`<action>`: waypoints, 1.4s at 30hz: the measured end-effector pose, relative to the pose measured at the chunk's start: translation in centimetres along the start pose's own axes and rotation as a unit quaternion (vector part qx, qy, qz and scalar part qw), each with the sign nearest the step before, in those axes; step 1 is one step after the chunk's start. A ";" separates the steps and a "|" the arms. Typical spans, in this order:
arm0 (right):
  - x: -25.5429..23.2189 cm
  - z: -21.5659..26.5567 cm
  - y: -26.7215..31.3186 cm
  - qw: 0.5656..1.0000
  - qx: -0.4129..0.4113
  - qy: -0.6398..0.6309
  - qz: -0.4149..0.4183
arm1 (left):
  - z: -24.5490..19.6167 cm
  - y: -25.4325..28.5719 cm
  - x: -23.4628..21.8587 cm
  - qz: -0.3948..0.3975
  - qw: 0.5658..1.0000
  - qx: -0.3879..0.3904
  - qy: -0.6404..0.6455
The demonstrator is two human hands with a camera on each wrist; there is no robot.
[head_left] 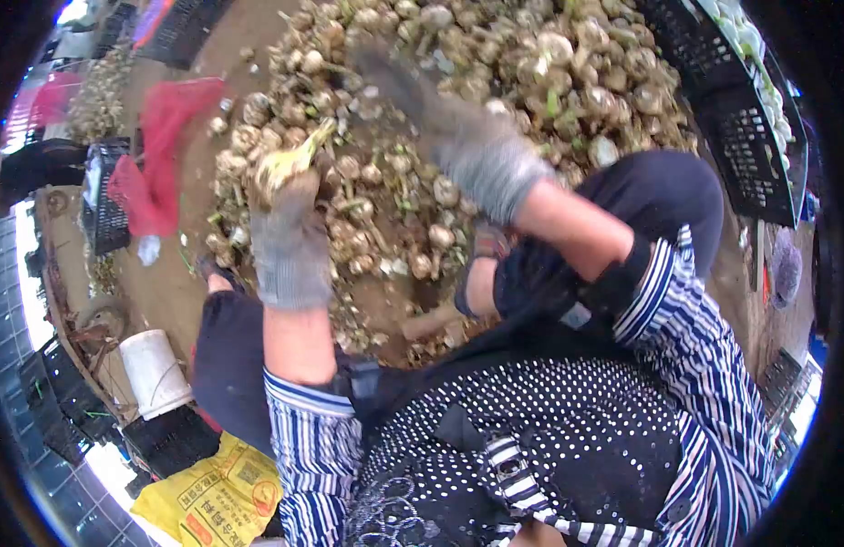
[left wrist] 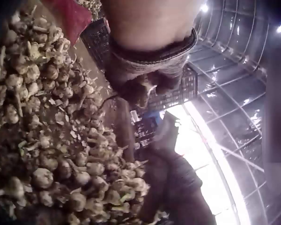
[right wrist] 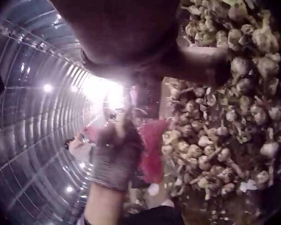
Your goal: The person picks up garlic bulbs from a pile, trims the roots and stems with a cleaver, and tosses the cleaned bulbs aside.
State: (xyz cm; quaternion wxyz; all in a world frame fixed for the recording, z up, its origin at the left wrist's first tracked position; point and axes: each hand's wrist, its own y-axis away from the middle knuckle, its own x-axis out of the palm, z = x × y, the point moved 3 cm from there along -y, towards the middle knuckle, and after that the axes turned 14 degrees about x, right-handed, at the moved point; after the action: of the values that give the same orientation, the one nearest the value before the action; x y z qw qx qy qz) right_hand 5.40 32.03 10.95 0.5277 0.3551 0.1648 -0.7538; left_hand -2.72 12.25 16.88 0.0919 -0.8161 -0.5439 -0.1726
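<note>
The left hand [head_left: 291, 246], in a grey glove, grips a garlic bulb with a pale, yellowish stalk [head_left: 289, 166] above the left part of the pile of garlic [head_left: 440, 239]. In the left wrist view that glove [left wrist: 150, 70] hides most of what it holds. The right wrist view also shows the left hand [right wrist: 114, 161] raised, its fingers blurred. Over the middle of the pile is the gloved right hand [head_left: 481, 146], its dark fingertips smeared by motion. In the right wrist view a pale, rounded shape [right wrist: 203, 55] sticks out beside the dark right hand; whether it is thumb or held object is unclear.
A black crate [head_left: 741, 114] holding pale bulbs stands at the right. On the left are red netting [head_left: 166, 150], a dark crate [head_left: 107, 205] and a white bucket [head_left: 155, 372]. A yellow sack [head_left: 212, 497] lies at the lower left. The person's knees flank the pile's near edge.
</note>
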 end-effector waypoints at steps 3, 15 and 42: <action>-5.8 2.0 1.1 0.892 -0.254 0.238 -0.290 | 5.1 -0.1 1.0 0.072 0.994 -0.077 -0.008; -8.5 1.8 1.1 0.987 0.121 -0.105 0.007 | 19.7 6.7 -2.3 0.370 0.580 -0.231 -0.688; -5.4 4.4 1.9 0.953 0.195 -0.227 0.054 | 1.8 3.2 -1.3 0.026 0.997 -0.066 0.013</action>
State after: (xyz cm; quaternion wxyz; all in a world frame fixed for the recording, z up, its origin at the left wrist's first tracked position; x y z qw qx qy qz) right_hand 6.63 32.22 18.06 0.5116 0.2786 -0.1286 -0.8025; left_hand 0.14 10.49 14.80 0.0494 -0.8318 -0.5089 -0.2162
